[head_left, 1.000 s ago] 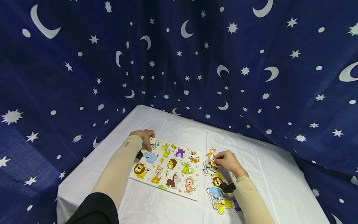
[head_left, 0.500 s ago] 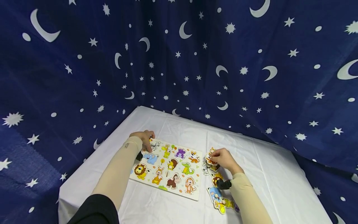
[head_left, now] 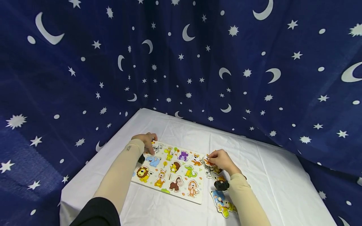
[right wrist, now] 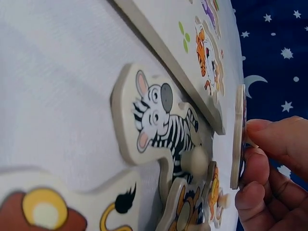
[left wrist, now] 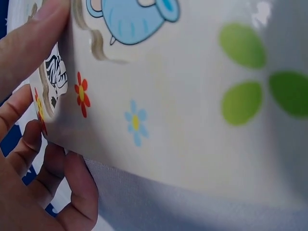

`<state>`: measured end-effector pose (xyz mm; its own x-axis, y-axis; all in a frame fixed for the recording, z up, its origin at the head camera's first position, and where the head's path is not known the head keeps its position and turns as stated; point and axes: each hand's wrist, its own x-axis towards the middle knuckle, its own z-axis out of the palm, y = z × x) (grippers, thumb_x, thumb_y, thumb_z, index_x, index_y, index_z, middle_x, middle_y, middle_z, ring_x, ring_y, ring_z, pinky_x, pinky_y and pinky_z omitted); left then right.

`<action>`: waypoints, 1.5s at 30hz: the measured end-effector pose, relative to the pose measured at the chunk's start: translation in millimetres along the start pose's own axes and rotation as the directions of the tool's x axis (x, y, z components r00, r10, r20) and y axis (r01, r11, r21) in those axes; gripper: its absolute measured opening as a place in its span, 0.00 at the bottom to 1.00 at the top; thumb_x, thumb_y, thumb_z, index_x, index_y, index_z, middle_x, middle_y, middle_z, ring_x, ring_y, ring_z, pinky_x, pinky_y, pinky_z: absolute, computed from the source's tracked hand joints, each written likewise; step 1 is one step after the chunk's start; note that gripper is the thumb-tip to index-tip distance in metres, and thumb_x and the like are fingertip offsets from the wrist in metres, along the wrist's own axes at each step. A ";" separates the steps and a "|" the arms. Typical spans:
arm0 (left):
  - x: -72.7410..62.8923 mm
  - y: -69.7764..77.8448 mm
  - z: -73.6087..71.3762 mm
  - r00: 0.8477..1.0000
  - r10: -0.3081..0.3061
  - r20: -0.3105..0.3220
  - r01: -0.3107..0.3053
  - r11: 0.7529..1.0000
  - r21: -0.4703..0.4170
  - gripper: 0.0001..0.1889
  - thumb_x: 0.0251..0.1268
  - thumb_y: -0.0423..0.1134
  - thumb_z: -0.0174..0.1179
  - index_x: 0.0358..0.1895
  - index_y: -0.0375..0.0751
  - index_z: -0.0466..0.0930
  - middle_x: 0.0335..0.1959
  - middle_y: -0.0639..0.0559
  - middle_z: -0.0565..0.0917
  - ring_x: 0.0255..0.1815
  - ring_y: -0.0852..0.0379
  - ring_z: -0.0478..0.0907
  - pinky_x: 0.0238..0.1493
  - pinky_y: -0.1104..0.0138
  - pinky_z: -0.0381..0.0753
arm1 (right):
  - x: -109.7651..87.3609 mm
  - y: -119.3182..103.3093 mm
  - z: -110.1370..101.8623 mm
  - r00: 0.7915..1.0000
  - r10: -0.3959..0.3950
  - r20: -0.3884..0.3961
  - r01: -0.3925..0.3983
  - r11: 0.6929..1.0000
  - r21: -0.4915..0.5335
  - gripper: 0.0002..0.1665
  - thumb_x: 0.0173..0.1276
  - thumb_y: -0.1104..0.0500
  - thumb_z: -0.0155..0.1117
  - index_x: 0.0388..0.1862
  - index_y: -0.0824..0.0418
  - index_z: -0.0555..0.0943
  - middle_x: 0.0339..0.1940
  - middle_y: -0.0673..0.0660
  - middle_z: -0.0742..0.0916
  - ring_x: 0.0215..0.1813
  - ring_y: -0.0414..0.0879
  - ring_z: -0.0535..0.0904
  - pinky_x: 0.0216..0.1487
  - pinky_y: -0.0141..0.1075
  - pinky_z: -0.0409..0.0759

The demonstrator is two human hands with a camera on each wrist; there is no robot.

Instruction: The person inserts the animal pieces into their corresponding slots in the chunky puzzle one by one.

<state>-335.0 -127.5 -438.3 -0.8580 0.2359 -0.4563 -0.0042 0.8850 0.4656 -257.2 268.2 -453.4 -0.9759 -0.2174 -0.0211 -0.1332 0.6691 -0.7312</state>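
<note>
A white wooden puzzle board [head_left: 181, 191] with printed animal recesses lies on the table. At its far left corner, my left hand [head_left: 145, 140] holds it, the thumb on the face near the elephant picture and the other fingers curled at the edge, as the left wrist view shows. My right hand [head_left: 224, 161] pinches an orange-and-white tiger puzzle piece [head_left: 207, 159] just off the board's right edge, beside the printed tiger [head_left: 196, 159]. In the right wrist view this tiger piece [right wrist: 237, 139] is seen edge-on, raised above the table. Below it lies the zebra piece [right wrist: 161, 120] with its round wooden knob.
More knobbed pieces lie right of the board, partly overlapping: a blue elephant piece [head_left: 217, 197], a giraffe piece [head_left: 224, 209] and a lion piece [right wrist: 62, 207]. The right forearm covers some. A white cloth [head_left: 271, 175] covers the table; a dark blue star-patterned curtain [head_left: 181, 62] hangs behind.
My right hand has moved left, carrying the tiger piece from above the loose pieces to the board's right edge. My left hand stays at the corner.
</note>
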 end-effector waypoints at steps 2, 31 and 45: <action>-0.3 0.9 -0.2 1.000 -0.004 -0.004 0.004 1.000 -0.004 0.35 0.42 0.41 0.82 0.55 0.56 0.72 0.57 0.51 0.71 0.52 0.49 0.69 0.49 0.59 0.71 | 0.1 -0.6 0.4 1.000 0.004 0.007 -0.004 1.000 0.002 0.04 0.64 0.68 0.68 0.35 0.69 0.87 0.27 0.57 0.89 0.27 0.40 0.81 0.31 0.34 0.79; -13.6 -2.4 -0.7 1.000 0.023 -0.006 -0.024 0.999 -0.049 0.33 0.46 0.39 0.80 0.56 0.54 0.73 0.53 0.51 0.77 0.53 0.51 0.70 0.56 0.58 0.69 | 13.4 -22.7 29.5 0.999 -0.022 0.038 0.021 1.000 0.013 0.03 0.64 0.68 0.68 0.33 0.65 0.88 0.27 0.55 0.89 0.28 0.41 0.82 0.32 0.35 0.79; -6.7 -10.8 1.6 0.999 0.033 0.014 -0.030 0.987 -0.157 0.34 0.46 0.32 0.79 0.57 0.51 0.71 0.47 0.50 0.80 0.47 0.53 0.76 0.49 0.63 0.74 | 16.4 -27.1 41.0 1.000 -0.017 -0.006 0.017 0.997 -0.069 0.04 0.61 0.66 0.72 0.30 0.67 0.87 0.25 0.53 0.88 0.27 0.40 0.77 0.30 0.33 0.75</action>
<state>-328.4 -138.0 -441.5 -0.8505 0.2703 -0.4513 -0.0591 0.8034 0.5925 -262.6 217.3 -461.9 -0.9744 -0.2246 -0.0047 -0.1611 0.7130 -0.6824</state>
